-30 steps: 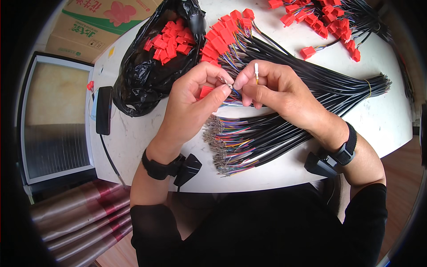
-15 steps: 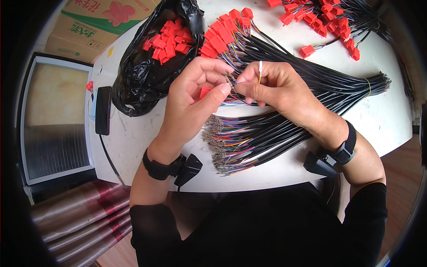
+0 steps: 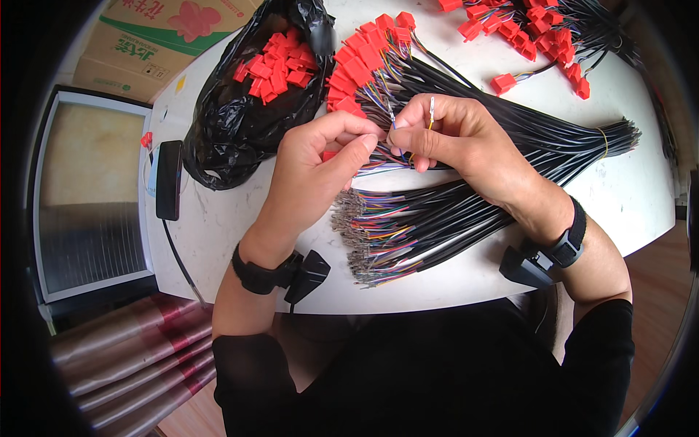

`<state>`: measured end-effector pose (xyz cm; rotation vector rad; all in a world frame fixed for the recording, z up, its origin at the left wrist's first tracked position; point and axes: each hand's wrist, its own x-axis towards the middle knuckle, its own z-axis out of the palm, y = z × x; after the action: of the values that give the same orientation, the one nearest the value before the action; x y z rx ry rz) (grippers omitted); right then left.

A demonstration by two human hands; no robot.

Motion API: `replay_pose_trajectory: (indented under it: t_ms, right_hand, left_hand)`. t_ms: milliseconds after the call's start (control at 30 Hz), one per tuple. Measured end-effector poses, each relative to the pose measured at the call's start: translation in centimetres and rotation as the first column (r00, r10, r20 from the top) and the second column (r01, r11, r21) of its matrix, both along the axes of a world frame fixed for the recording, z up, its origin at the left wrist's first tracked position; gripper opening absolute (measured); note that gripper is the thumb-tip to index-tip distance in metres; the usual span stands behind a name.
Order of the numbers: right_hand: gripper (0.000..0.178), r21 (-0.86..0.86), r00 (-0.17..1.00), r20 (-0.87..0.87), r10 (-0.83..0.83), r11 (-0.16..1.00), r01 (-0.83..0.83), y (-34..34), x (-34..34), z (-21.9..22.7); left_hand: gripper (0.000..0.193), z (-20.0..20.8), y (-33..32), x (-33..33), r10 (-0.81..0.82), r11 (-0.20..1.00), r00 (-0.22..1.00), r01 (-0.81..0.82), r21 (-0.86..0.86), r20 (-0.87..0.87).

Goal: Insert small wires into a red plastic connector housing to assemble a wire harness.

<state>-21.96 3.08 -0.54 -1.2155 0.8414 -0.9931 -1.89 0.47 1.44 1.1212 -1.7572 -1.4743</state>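
My left hand (image 3: pixel 313 164) is closed, thumb and forefinger pinched together. A bit of a red plastic connector housing (image 3: pixel 329 156) shows inside its curled fingers. Close beside it, my right hand (image 3: pixel 462 135) pinches thin wires with metal crimp terminals. A yellow wire (image 3: pixel 431 122) stands up between its fingers, and a blue-purple one rises near the thumb tip. Under both hands lies a bundle of black cables (image 3: pixel 480 109), many ending in red housings (image 3: pixel 357 65). Nearer me are cables with bare terminals (image 3: pixel 353 237) fanned out. The exact fingertip contact is hidden.
A black plastic bag (image 3: pixel 233 138) holding loose red housings (image 3: pixel 277 69) stands at the left. Beyond are a cardboard box (image 3: pixel 145 51) and a phone (image 3: pixel 169 180). More red-ended cables (image 3: pixel 539 33) lie at the far right of the white table (image 3: pixel 626 197).
My left hand has come slightly down, its fingers closer together. The blue wire's terminal now shows upright by my right thumb, and the yellow wire has shifted a little right.
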Motion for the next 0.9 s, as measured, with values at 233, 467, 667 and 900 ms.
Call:
replay_pose_trajectory:
  t_ms: [233, 467, 667, 900]
  right_hand:
    - [0.011, -0.021, 0.998, -0.064, -0.005, 1.0, 0.003, 0.1, 0.1, 0.0]
    - [0.012, -0.021, 0.993, -0.088, -0.079, 0.997, 0.078, 0.1, 0.4, 0.0]
    - [0.01, -0.036, 0.998, -0.044, 0.046, 0.998, -0.047, 0.3, 0.4, 0.0]
    - [0.009, 0.003, 0.989, -0.096, 0.114, 0.993, -0.114, 0.2, -0.1, 0.4]
  left_hand:
    - [0.022, 0.8, 1.0, -0.5, 0.051, 0.994, 0.998, -0.054, -0.098, -0.038]
    - [0.022, 0.6, 1.5, -0.7, 0.06, 0.978, 0.996, -0.071, -0.198, -0.058]
    - [0.02, 0.5, 0.7, -0.4, 0.033, 0.996, 0.996, -0.04, -0.078, -0.084]
    - [0.014, 0.2, 0.3, -0.2, -0.006, 1.0, 0.991, 0.002, -0.03, -0.131]
